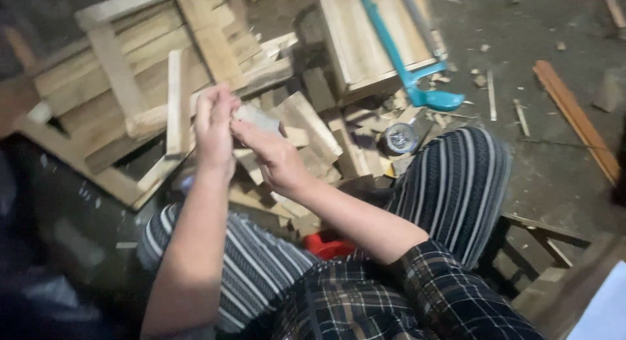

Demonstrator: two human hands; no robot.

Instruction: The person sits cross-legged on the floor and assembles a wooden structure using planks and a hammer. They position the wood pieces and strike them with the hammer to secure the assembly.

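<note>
Both my hands are raised in front of me over a pile of wood scraps. My left hand (213,123) and my right hand (274,158) together grip a small pale wooden block (255,117), the left at its left end and the right below and to its right. The picture is blurred by motion, so the finger positions are unclear. My knees in striped trousers (456,183) sit to either side below the hands.
A heap of wooden offcuts (313,128) lies on the floor ahead. A wooden frame of slats (124,85) is at left. A teal-handled saw (407,66) rests on a wooden box (362,46). A small round tin (400,138) and a red object (329,247) are nearby.
</note>
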